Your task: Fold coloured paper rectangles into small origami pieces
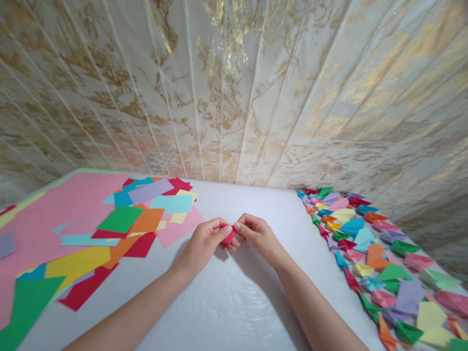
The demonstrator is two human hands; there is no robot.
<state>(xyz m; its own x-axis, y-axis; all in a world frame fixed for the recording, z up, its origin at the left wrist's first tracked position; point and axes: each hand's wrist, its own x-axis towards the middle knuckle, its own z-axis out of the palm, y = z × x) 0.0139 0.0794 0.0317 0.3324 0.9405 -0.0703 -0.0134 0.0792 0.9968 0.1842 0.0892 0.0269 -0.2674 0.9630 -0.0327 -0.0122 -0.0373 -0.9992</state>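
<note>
Above the middle of the white table, my left hand [211, 240] and my right hand [257, 235] meet around a small folded piece of red-pink paper [230, 234]. Thumb and fingers of each hand pinch it, the left at its left side and the right at its right edge. Much of the paper is hidden behind the fingers, so its full folded shape cannot be made out. Both forearms reach in from the bottom edge.
On the left lie loose coloured paper pieces, including a green one [120, 219] and a yellow one [78, 261], over a large pink sheet [84, 200]. Several folded paper shapes [378, 256] stand in rows at right. A gold-patterned curtain [226, 97] hangs behind the white table [234, 312].
</note>
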